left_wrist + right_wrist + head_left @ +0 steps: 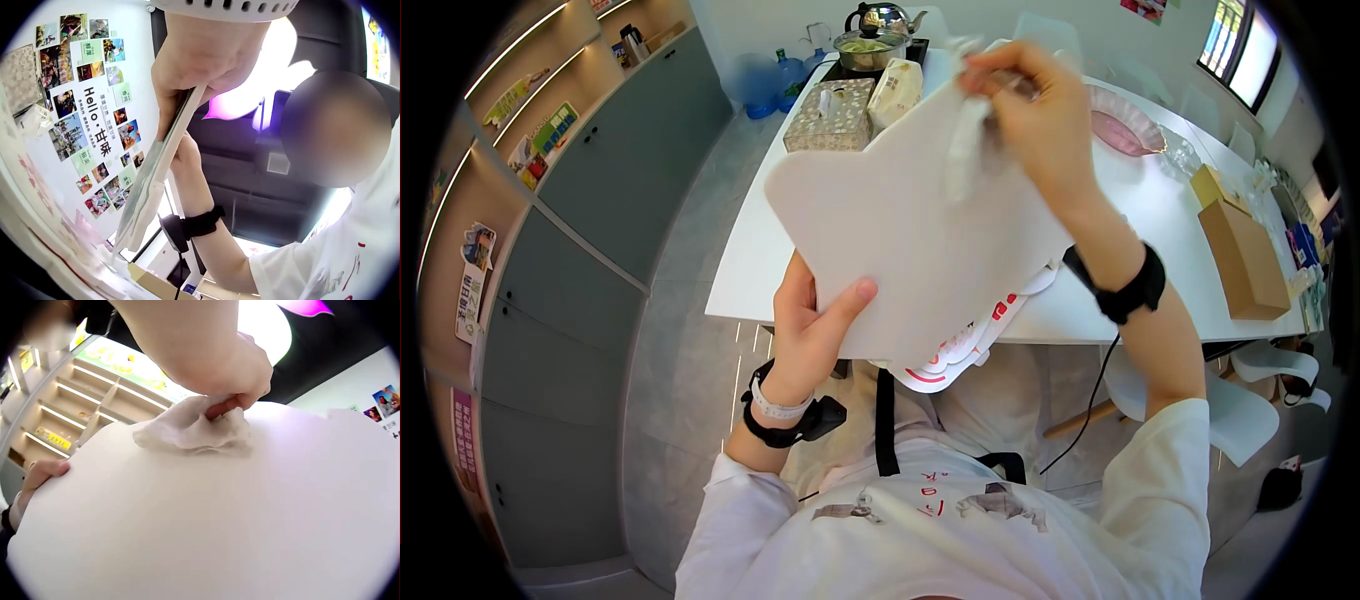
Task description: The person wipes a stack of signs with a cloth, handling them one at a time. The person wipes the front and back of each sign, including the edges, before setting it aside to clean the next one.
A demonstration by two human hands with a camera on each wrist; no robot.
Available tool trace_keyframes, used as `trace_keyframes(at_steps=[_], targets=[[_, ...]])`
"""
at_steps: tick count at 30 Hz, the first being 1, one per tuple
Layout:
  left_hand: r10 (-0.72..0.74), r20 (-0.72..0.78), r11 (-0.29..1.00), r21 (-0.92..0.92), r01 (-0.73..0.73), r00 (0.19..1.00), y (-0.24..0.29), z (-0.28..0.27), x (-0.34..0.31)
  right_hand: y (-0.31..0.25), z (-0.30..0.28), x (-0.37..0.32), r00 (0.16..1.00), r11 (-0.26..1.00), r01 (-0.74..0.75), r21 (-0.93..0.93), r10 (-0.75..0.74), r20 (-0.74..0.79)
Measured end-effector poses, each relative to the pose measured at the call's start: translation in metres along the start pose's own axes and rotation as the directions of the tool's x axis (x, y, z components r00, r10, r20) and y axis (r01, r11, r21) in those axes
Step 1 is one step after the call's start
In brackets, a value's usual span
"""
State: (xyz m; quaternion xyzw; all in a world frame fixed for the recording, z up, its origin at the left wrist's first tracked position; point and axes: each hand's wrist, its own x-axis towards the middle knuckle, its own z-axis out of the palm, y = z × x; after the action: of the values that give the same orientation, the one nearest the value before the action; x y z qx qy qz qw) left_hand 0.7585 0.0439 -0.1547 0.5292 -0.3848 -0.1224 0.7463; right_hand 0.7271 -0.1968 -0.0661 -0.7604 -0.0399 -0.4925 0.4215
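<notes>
A large white board [870, 235] with a wavy cut-out outline is tilted up in front of the person's chest. The left hand [812, 325] grips its lower left edge, thumb on the near face and fingers behind. In the left wrist view the board [153, 178] appears nearly edge-on. At the board's upper part the right hand [1040, 120] pinches a crumpled white tissue [187, 428], which lies against the blank face in the right wrist view. Under the board, white cut-out signs with red print [990, 335] stick out at the table's front edge.
The white table [750, 275] bears a patterned tissue box [830, 115], a glass-lidded pot [870, 50], a kettle [885, 18], a pink fluted dish [1125, 125] and a cardboard box [1245, 260]. White chairs [1240, 415] stand at the right; grey cabinets [560, 290] line the left.
</notes>
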Motion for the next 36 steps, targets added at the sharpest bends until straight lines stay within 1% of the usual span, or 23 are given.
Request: trace_keyframes(at_steps=[2,5,6,8,12,14,15,18,21,24,27,30,33,36], targets=[[-0.030,-0.020,0.999,-0.026,0.029,0.999,-0.002,0.002,0.002,-0.012,0.027,-0.023,0.997,0.998,0.056,-0.037,-0.054,0.058],[-0.038,-0.034,0.997,-0.067,0.036,0.999,0.000,0.002,0.000,-0.040,0.047,-0.047,0.972,0.973,0.206,-0.099,-0.192,0.137],[-0.036,-0.035,0.996,-0.085,0.033,0.999,0.001,0.002,-0.001,-0.041,0.052,-0.047,0.971,0.972,0.219,-0.085,-0.209,0.113],[-0.020,-0.063,0.999,-0.038,0.018,0.998,0.002,0.002,-0.002,-0.042,0.059,-0.046,0.969,0.969,0.241,-0.060,-0.237,0.069],[0.012,-0.074,1.000,-0.002,-0.012,0.997,0.003,0.005,-0.002,-0.057,0.078,-0.045,0.924,0.923,0.381,-0.049,-0.378,0.059],[0.052,-0.045,0.998,0.040,-0.050,0.998,0.000,0.005,-0.003,-0.069,0.086,-0.047,0.896,0.897,0.441,-0.023,-0.438,0.074],[0.071,-0.029,0.996,0.060,-0.069,0.997,-0.001,0.005,-0.003,-0.072,0.085,-0.046,0.905,0.907,0.420,-0.023,-0.416,0.087],[0.058,-0.046,0.998,-0.010,-0.058,0.997,-0.002,0.004,-0.004,-0.068,0.078,-0.044,0.944,0.943,0.327,-0.059,-0.324,0.062],[0.064,-0.018,0.998,-0.002,-0.064,0.998,0.003,-0.003,-0.006,-0.051,0.064,-0.050,0.982,0.982,0.185,-0.034,-0.184,0.050],[0.124,-0.056,0.990,0.076,-0.119,0.991,-0.001,-0.002,-0.005,-0.052,0.067,-0.050,0.965,0.966,0.260,-0.012,-0.260,0.022],[0.113,-0.071,0.987,0.119,-0.105,0.991,-0.002,0.004,-0.007,-0.070,0.079,-0.043,0.919,0.919,0.392,-0.035,-0.390,0.055],[0.110,-0.056,0.989,0.103,-0.104,0.992,-0.003,0.001,-0.009,-0.076,0.087,-0.039,0.913,0.914,0.406,-0.016,-0.405,0.056],[0.104,-0.078,0.992,0.086,-0.097,0.992,-0.002,0.004,-0.012,-0.066,0.076,-0.047,0.939,0.936,0.343,-0.081,-0.340,0.042],[0.089,-0.084,0.995,0.044,-0.085,0.993,0.002,0.002,-0.010,-0.053,0.067,-0.052,0.956,0.952,0.293,-0.084,-0.294,0.006]])
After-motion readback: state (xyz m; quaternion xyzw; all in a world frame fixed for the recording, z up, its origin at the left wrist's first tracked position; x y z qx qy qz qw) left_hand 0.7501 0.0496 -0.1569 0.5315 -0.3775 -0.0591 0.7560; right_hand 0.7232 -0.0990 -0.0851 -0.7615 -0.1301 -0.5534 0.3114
